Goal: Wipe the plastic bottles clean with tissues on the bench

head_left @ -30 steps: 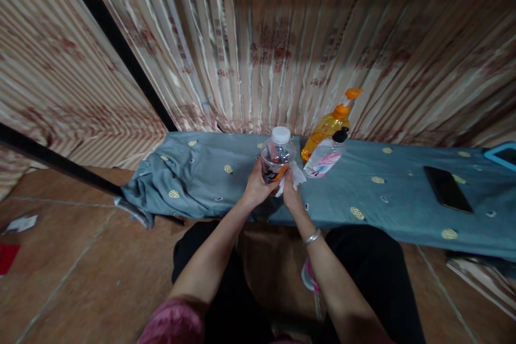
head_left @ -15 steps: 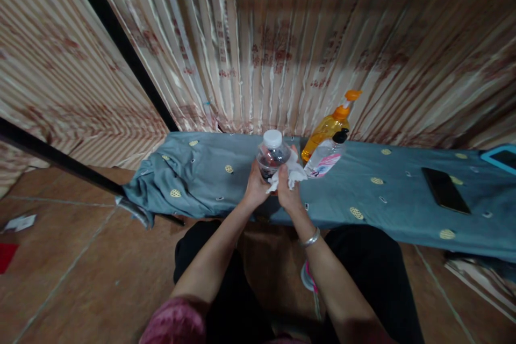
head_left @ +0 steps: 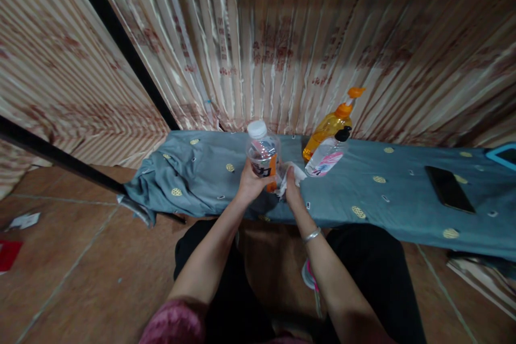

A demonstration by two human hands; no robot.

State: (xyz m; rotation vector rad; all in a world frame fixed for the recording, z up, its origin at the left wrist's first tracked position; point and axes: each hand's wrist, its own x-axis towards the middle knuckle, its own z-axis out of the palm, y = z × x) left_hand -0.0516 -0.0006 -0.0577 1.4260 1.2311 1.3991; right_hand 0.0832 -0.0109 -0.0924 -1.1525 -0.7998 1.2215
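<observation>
A clear plastic bottle point(head_left: 263, 148) with a white cap and an orange and black label leans slightly left above the cloth-covered bench. My left hand point(head_left: 252, 183) is wrapped round its lower part. Crumpled white tissue point(head_left: 296, 174) is gripped in my right hand point(head_left: 292, 189), pressed to the bottle's right side. Just right of my hands stand an amber pump bottle point(head_left: 328, 131) with an orange top and a clear bottle point(head_left: 325, 158) with a pink label and black cap.
A blue-grey patterned cloth point(head_left: 209, 172) covers the long bench. On its right lie a black phone point(head_left: 449, 188) and a blue-edged device point(head_left: 503, 155). A pleated curtain point(head_left: 274, 43) hangs behind, and a dark metal pole point(head_left: 124, 48) slants down at the left.
The bottle has shifted left and turned, so its orange label now shows. My right hand with the tissue has moved from the bottle's front to its right side.
</observation>
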